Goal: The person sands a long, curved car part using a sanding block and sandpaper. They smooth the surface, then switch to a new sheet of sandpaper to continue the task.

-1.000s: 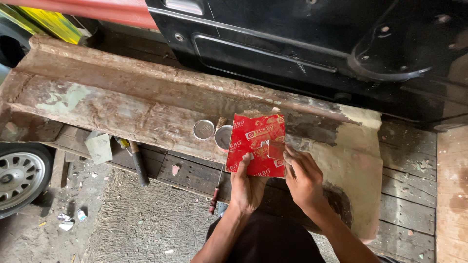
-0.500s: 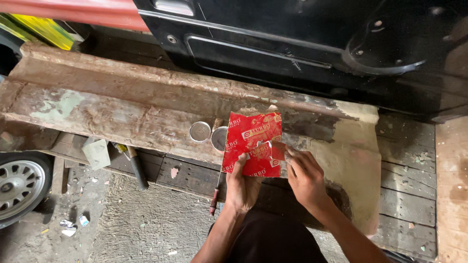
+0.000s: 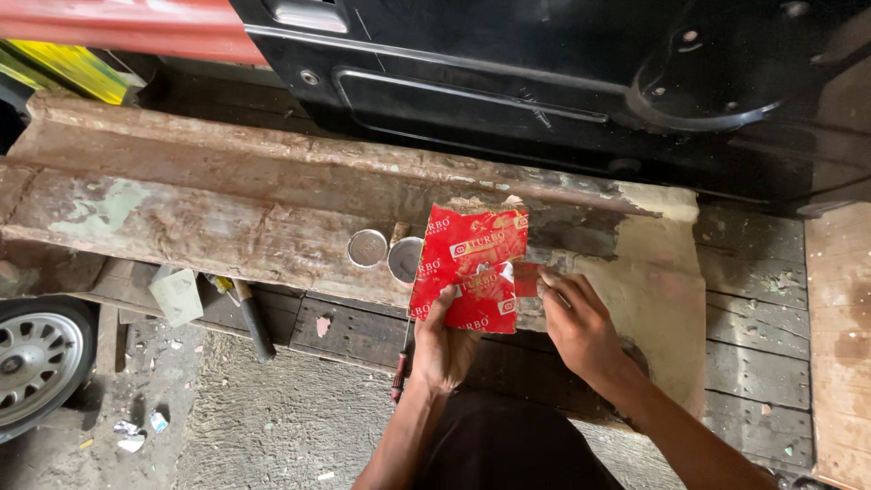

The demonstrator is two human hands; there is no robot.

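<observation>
A crumpled red printed sheet (image 3: 467,265) lies on a long rusty metal panel (image 3: 227,209). My left hand (image 3: 443,340) grips the sheet's lower edge with thumb on top. My right hand (image 3: 576,318) pinches a small red piece (image 3: 524,278) at the sheet's right side, where the sheet looks partly torn. Two small round tins, one closed (image 3: 367,248) and one open (image 3: 405,259), stand just left of the sheet; the sheet covers part of the open one.
A black car door (image 3: 581,82) stands behind the panel. A screwdriver with a red handle (image 3: 400,363) lies on the wooden planks below. A hammer (image 3: 249,313) and a pale scrap (image 3: 175,295) lie at left; a wheel (image 3: 32,363) shows at the far left.
The view has shifted slightly. Both hands stay on the red sheet; the right fingers have worked along its right side, where a small piece is now pulled partly away.
</observation>
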